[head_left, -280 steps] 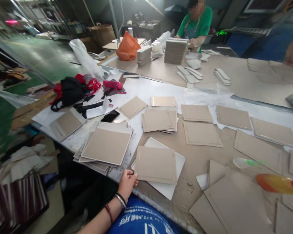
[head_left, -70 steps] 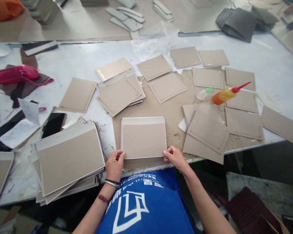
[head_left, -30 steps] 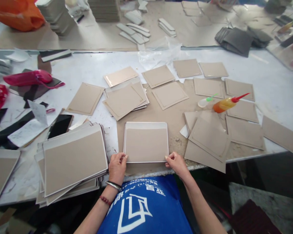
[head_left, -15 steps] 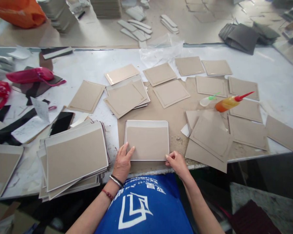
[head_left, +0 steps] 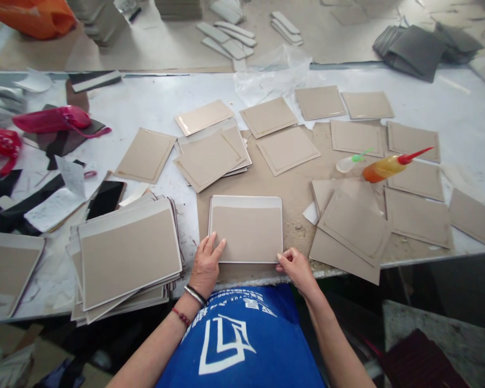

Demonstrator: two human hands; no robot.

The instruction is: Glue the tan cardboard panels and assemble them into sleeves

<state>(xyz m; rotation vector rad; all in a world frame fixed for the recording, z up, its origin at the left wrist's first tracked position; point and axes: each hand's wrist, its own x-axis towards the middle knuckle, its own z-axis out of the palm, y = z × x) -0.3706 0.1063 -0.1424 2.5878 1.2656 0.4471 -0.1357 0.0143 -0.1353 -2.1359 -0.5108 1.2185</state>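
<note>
Your left hand (head_left: pixel 207 263) rests on the pale-edged board (head_left: pixel 248 231) at its seven o'clock corner, fingers spread wide. Your right hand (head_left: pixel 296 268) holds the five o'clock corner in a narrow thumb-and-finger pinch. The board lies flat on the brown sheet (head_left: pixel 297 200), directly before you. Relative to it: stacked panels (head_left: pixel 131 258) near at nine o'clock, overlapping cards (head_left: pixel 353 226) at three, red-tipped bottle (head_left: pixel 386 168) farther out at two.

A white-printed blue apron (head_left: pixel 277 345), silver bangle (head_left: pixel 195 295) and dark red beads (head_left: pixel 181 317) are worn.
</note>
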